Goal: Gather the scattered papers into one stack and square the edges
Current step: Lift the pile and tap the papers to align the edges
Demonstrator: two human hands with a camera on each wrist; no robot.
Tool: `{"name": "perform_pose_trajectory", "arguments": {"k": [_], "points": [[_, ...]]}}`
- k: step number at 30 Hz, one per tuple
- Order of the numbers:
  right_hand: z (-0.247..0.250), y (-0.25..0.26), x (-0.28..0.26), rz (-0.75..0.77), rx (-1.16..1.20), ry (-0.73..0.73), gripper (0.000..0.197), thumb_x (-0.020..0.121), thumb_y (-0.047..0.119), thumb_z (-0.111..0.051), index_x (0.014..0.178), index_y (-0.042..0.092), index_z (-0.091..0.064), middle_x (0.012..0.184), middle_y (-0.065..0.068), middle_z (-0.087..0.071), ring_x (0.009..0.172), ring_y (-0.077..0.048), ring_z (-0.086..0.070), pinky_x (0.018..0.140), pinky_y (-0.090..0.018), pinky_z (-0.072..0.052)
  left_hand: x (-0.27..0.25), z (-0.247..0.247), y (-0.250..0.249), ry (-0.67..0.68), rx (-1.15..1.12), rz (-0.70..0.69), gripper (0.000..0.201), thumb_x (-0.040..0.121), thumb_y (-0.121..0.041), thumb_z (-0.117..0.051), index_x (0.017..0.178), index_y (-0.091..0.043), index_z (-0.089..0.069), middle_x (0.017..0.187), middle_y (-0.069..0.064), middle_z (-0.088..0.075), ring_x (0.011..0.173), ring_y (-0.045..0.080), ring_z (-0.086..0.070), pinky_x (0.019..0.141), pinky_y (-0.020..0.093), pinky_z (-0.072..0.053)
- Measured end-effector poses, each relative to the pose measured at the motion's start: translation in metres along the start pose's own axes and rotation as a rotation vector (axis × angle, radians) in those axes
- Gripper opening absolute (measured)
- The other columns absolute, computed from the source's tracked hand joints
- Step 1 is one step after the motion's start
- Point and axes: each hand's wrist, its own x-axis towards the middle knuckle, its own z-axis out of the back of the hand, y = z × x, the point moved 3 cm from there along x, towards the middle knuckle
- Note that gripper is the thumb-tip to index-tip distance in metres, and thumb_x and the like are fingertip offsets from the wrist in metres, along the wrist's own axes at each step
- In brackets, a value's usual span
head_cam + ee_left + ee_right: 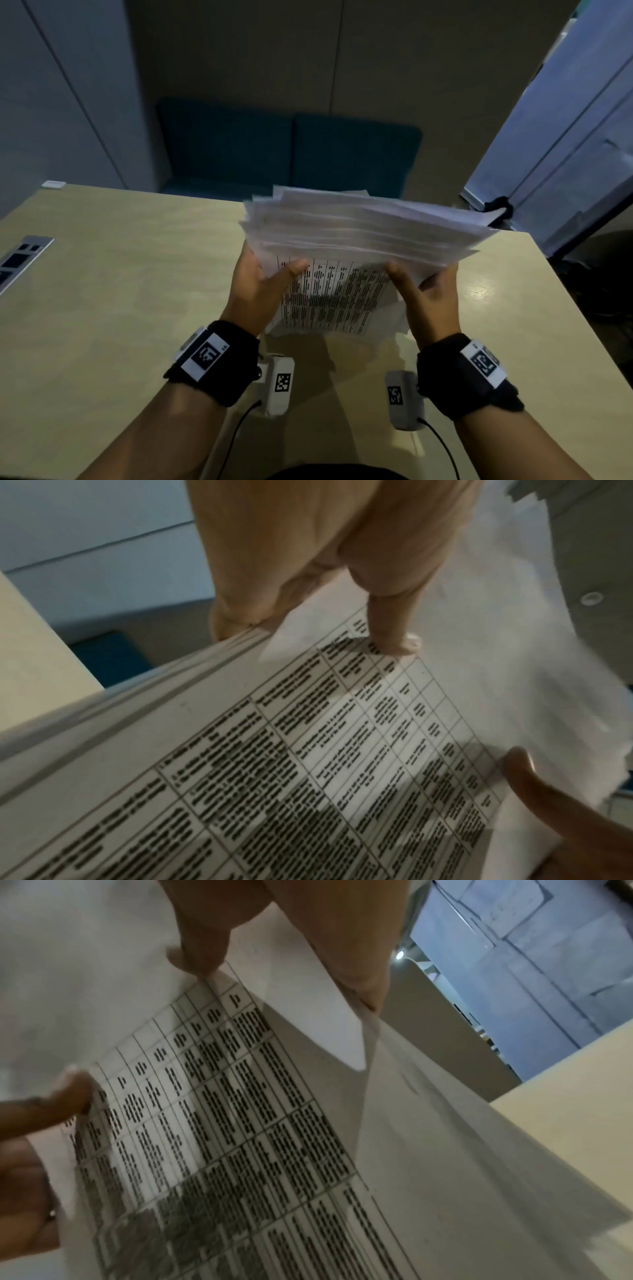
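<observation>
A thick stack of white papers [359, 240] is held upright above the beige table [120, 291], its lower edge near the tabletop and its upper edges fanned and uneven. The sheet facing me carries a printed table of dark text [308, 764] [240, 1123]. My left hand [263, 284] grips the stack's left side, thumb on the front sheet and fingers behind. My right hand [424, 294] grips the right side the same way, thumb in front. In each wrist view the thumb presses the printed sheet and the other hand's thumb shows at the edge.
A power socket panel [20, 257] is set into the table at the far left. A small white object [53, 185] lies at the table's back left corner. A teal bench seat [291, 150] stands behind the table. Glass panels [565, 137] rise at the right.
</observation>
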Motion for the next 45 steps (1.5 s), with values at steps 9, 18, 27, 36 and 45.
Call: {"name": "perform_pose_trajectory", "arguments": {"k": [9,18,27,36,45], "points": [[-0.005,0.007,0.005,0.042,0.070,-0.091,0.029,0.092,0.021,-0.061,0.118,0.025,-0.050,0.109,0.011,-0.064,0.100,0.000,-0.063,0.092,-0.031,-0.054,0.002,-0.011,-0.001,0.047,-0.010,-0.013,0.039,0.092,-0.005,-0.064,0.127,0.006,-0.052,0.104,0.001,-0.071,0.100,0.017,-0.067,0.084,0.032,-0.057],[-0.012,0.023,0.010,0.093,0.042,-0.032,0.070,0.072,0.040,-0.078,0.126,0.028,-0.035,0.117,0.011,-0.059,0.106,-0.002,-0.061,0.086,-0.025,-0.055,0.010,-0.015,0.000,0.147,-0.003,0.026,0.060,0.081,-0.008,-0.078,0.135,-0.011,-0.052,0.121,0.012,-0.067,0.114,0.029,-0.064,0.093,0.057,-0.053],[-0.010,0.032,0.014,0.209,-0.046,-0.082,0.083,0.083,0.018,-0.073,0.144,0.020,-0.018,0.136,-0.002,-0.046,0.120,-0.005,-0.052,0.095,-0.025,-0.051,0.011,-0.017,-0.006,0.103,0.032,0.043,0.054,0.082,-0.019,-0.077,0.131,-0.013,-0.056,0.115,0.006,-0.071,0.109,0.020,-0.068,0.087,0.038,-0.058],[-0.013,0.045,0.009,0.574,-0.355,-0.214,0.057,0.091,0.014,-0.059,0.134,0.047,-0.040,0.137,-0.016,-0.025,0.128,0.013,-0.026,0.105,-0.004,-0.027,0.020,-0.017,-0.014,-0.112,-0.121,0.007,0.064,0.075,-0.036,-0.079,0.126,-0.007,-0.053,0.113,0.016,-0.069,0.100,0.026,-0.070,0.079,0.030,-0.058],[-0.010,0.032,0.016,0.352,-0.342,-0.121,0.026,0.079,0.041,-0.067,0.103,0.035,-0.057,0.117,0.004,-0.032,0.108,0.002,-0.042,0.086,0.000,-0.039,0.023,-0.023,-0.031,-0.283,-0.144,-0.041,0.048,0.087,-0.031,-0.073,0.122,-0.006,-0.052,0.107,0.011,-0.071,0.092,0.021,-0.073,0.075,0.034,-0.060]]}}
